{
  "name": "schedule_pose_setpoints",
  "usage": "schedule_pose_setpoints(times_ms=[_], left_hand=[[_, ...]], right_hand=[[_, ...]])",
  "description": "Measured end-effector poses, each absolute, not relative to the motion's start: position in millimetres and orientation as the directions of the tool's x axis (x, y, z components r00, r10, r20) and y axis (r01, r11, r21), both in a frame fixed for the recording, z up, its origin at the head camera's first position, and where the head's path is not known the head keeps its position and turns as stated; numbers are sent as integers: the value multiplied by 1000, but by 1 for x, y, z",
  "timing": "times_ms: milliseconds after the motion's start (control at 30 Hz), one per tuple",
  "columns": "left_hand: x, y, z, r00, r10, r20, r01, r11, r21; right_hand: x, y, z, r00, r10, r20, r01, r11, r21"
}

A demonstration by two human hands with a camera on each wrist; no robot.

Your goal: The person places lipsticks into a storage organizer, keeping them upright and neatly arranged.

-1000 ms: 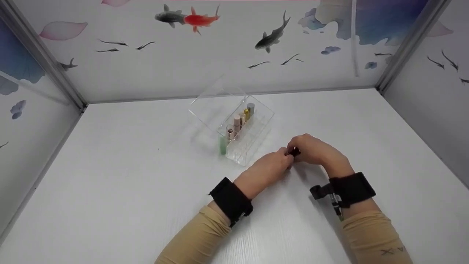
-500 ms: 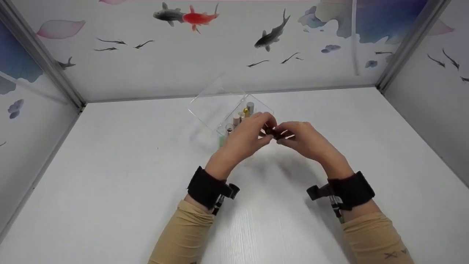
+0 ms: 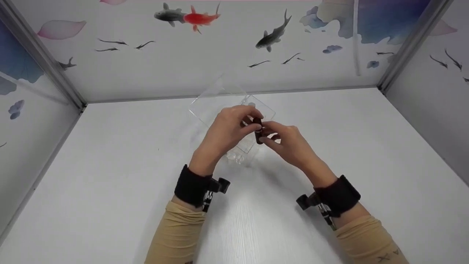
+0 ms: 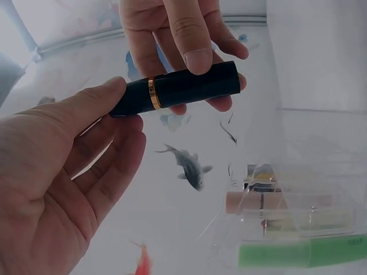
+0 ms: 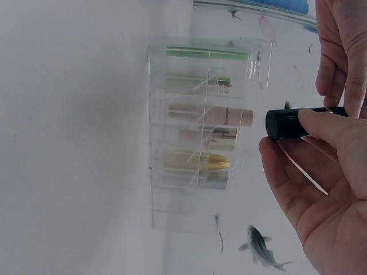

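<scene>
A dark lipstick tube [image 3: 258,136] with a gold ring round its middle is held up over the near right side of a clear plastic box [image 3: 270,118]. My left hand [image 3: 229,126] pinches one end between thumb and fingers. My right hand [image 3: 289,143] grips the other end, thumb on one side and fingertips on the other. The left wrist view shows the tube [image 4: 192,87] with both parts joined at the ring. Several tubes stand in the box: a green one [image 5: 206,54], a pink one [image 5: 209,113] and a gold-capped one [image 5: 215,161]. My left hand hides most of them in the head view.
The box's clear lid [image 3: 205,101] stands raised and tilted at the back left. White tabletop [image 3: 110,183] surrounds the box. Panels printed with fish [image 3: 271,38] enclose the back and sides, with metal corner posts [image 3: 47,58].
Both hands have moved left and up with the lipstick tube, from beside the box to over it. The tube has turned from lying sideways to pointing away from me, and more of it shows.
</scene>
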State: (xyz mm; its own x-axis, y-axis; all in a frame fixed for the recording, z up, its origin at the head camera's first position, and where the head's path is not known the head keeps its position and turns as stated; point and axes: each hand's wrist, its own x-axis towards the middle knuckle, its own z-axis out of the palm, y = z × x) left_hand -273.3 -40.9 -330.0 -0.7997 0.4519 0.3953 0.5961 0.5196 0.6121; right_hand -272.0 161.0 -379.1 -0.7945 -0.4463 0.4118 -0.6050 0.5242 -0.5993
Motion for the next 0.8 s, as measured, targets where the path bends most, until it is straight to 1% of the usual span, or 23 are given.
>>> schedule_pose_setpoints(times_ms=[200,433,567,800], left_hand=[[-272,-48,-321,-837,449,314,542,596,593],[-272,-53,-316,-859,417,298,513,695,504],[-272,-55,-314,-873,396,285,487,747,452],[-271,-58,-312,-899,390,199,438,802,406]], right_hand=[[-271,144,-379,-803,-396,445,-595,531,-603],[-275,122,-378,-823,-328,464,-566,531,-630],[-276,112,-380,-839,-299,454,-541,540,-645],[-278,104,-385,-857,-303,417,-514,549,-659]])
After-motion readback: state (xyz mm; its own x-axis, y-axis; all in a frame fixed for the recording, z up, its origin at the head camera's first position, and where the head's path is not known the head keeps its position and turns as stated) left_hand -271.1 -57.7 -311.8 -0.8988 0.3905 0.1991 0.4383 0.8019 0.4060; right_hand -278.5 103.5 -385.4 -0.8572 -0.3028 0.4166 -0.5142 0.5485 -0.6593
